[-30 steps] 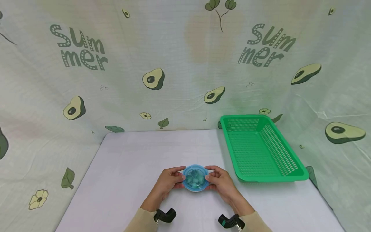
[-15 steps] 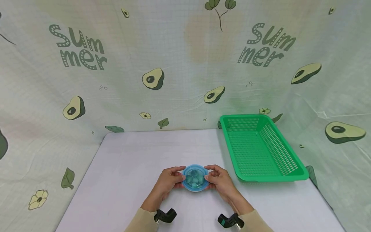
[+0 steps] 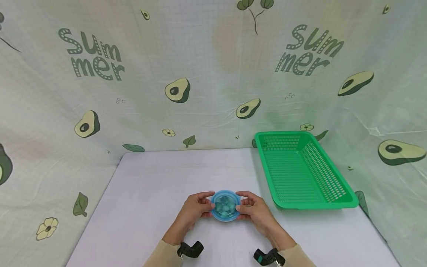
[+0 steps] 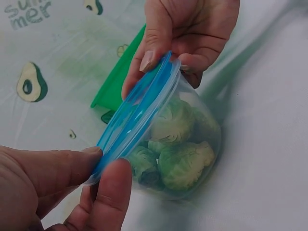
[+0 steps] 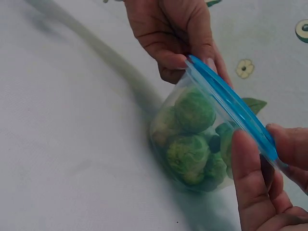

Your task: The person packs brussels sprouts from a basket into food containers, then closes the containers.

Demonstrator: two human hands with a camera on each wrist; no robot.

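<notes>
A clear, round plastic container (image 4: 207, 130) with a translucent blue lid (image 3: 225, 205) is between my hands. Several Brussels sprouts (image 5: 187, 156) show through its wall. My left hand (image 3: 197, 207) pinches the lid and container rim on the left side, thumb on top and fingertips underneath. Opposite it, my right hand (image 3: 257, 212) pinches the same edge in the same manner. The lid lies along the rim in both wrist views. In the head view it hides most of the container below.
At the right back of the white table (image 3: 160, 178) stands a green perforated plastic basket (image 3: 300, 174) with nothing visible inside. A printed cloth (image 3: 207, 74) with avocado pictures hangs behind and at the sides. A black strapped device sits on each wrist.
My right thumb has shifted slightly toward the near side of the lid, and the right wrist has moved a little to the right. Both hands keep their hold; the head view has shifted slightly.
</notes>
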